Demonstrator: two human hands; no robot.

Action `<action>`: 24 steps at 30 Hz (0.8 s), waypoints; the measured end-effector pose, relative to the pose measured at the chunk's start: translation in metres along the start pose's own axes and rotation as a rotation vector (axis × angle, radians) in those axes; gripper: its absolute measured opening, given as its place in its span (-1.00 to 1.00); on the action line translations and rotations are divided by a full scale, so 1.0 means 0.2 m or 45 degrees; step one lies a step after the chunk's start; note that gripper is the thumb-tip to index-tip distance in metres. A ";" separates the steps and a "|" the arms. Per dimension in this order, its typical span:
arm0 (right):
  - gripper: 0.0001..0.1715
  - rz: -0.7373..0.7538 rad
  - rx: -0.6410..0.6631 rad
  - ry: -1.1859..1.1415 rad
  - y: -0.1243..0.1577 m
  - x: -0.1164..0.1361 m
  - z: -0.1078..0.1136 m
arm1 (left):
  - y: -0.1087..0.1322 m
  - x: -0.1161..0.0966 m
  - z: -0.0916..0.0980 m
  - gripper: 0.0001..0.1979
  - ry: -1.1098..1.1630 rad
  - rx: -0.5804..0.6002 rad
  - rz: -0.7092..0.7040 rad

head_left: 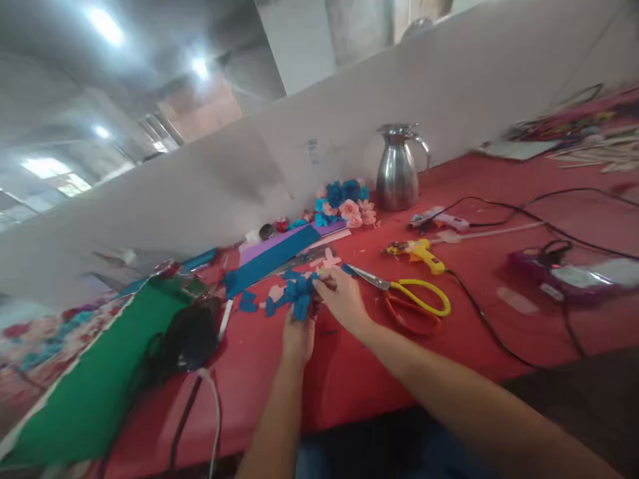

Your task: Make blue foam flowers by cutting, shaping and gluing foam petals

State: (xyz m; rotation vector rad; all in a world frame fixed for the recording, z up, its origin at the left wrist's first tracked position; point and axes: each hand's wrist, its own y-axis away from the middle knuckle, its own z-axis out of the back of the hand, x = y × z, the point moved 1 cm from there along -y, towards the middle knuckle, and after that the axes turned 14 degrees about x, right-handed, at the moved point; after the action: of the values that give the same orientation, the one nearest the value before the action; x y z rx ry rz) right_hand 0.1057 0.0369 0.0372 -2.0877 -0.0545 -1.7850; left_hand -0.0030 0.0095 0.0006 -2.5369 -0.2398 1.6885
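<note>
Low over the red table (249, 392), a blue paper flower (298, 293) sits between my two hands. My left hand (298, 332) is closed beneath the flower and holds it from below; the flower hides part of its fingers. At the flower's right edge, my right hand (342, 296) pinches a blue petal (314, 277) between thumb and fingers. Loose blue petals (247, 301) and pink paper pieces (329, 258) lie just beyond and to the left. Scissors (399, 289) with yellow and red handles rest to the right of my right hand.
A yellow glue gun (422, 255) and a pale one (439, 218) trail cords to the right. Behind them stands a steel jug (398, 169) beside finished paper flowers (349, 209). Blue paper strips (272, 259), a black pouch-like object (192, 332) and a green sheet (100, 386) lie left.
</note>
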 end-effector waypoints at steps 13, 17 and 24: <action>-0.88 -0.042 0.062 -0.123 0.04 -0.02 -0.03 | 0.00 -0.01 0.00 -0.76 -0.085 0.024 -0.048; -0.87 -0.066 0.084 -0.217 0.04 -0.03 -0.04 | 0.00 -0.02 -0.01 -0.77 -0.102 -0.037 -0.051; -0.87 -0.031 0.146 -0.326 0.04 -0.03 -0.05 | 0.01 -0.01 0.01 -0.77 -0.136 -0.117 -0.074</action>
State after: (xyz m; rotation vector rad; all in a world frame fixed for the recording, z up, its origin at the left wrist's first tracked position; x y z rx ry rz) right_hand 0.0978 0.0271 0.0299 -2.2260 -0.2470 -1.4804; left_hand -0.0048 0.0080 0.0018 -2.4789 -0.4033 1.8338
